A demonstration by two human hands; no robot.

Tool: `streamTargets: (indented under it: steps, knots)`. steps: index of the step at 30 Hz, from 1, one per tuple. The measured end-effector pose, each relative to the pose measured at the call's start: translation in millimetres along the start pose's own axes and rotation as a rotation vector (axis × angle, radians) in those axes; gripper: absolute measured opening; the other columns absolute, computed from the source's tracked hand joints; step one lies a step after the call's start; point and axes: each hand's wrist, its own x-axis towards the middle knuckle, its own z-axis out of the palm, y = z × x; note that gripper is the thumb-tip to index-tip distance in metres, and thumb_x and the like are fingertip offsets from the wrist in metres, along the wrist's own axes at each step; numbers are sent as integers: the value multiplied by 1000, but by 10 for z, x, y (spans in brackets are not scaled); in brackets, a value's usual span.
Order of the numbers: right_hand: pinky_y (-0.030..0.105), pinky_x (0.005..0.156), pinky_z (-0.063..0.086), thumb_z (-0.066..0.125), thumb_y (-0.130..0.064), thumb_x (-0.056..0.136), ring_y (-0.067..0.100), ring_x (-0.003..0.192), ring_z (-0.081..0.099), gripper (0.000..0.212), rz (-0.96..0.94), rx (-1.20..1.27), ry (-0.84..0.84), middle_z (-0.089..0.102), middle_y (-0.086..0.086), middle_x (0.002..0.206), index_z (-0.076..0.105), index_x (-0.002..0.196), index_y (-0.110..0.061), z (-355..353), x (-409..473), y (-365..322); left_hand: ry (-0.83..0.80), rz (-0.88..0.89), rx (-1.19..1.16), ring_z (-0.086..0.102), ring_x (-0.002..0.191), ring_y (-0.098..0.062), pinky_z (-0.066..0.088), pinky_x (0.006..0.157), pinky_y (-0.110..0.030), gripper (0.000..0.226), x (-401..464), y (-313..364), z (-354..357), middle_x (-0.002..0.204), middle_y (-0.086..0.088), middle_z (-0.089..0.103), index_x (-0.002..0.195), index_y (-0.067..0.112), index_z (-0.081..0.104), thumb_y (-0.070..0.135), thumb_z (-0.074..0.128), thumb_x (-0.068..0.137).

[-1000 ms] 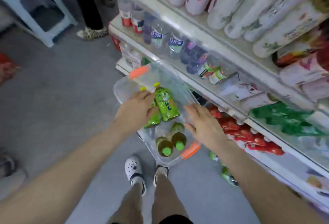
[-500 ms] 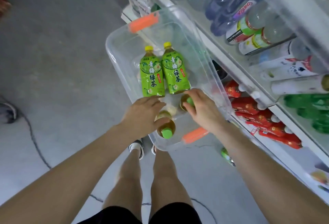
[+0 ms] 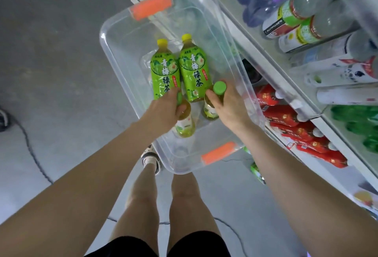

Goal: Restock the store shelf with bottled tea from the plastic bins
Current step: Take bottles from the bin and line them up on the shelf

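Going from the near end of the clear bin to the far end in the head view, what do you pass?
Near orange handle → two small green-capped bottles, one gripped in the left hand, one in the right hand → two big tea bottles lying side by side → far orange handle.

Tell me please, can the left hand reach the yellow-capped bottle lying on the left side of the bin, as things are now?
Probably yes. The left hand already touches that bottle's lower end, and nothing covers it in the open bin. But this hand is closed on a small green-capped bottle, so it is not free.
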Motion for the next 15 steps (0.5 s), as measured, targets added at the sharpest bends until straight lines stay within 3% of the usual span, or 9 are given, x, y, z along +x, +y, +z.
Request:
streamTargets:
  steps: [3,6,9,12,15]
  knots:
    - [38,89,46,59,-50,92,31,107,56,54,38,60,13,56,13,116,49,129,-11,113,-10,81,55,-190,-90,60,96,-40,37,73,-36,47,243,15,-6,107,-19,63,132,7,37,36,53,99]
    - [38,87,48,50,-67,82,26,104,56,68,53,150,48,57,9,113,50,126,-14,171,-7,75,48,-322,-196,59,102,-38,38,75,-37,49,412,13,109,111,-16,64,127,7,39,42,52,97]
    - [42,91,49,46,-72,79,26,109,55,80,70,197,79,57,11,119,46,132,-12,216,26,96,43,-348,-223,57,108,-39,40,79,-38,46,465,40,284,118,-19,59,127,6,44,44,43,100]
    - [43,98,47,58,-66,78,24,117,54,82,84,270,49,56,9,127,40,139,-15,233,41,173,25,-319,-216,46,123,-38,40,99,-44,73,418,53,403,133,-17,45,140,9,36,56,58,88]
    - [38,103,47,79,-45,69,19,121,55,90,92,293,-45,53,6,134,33,142,-19,205,5,316,24,-285,-134,46,122,-34,40,100,-42,93,414,4,445,133,-14,42,138,8,38,55,79,69]
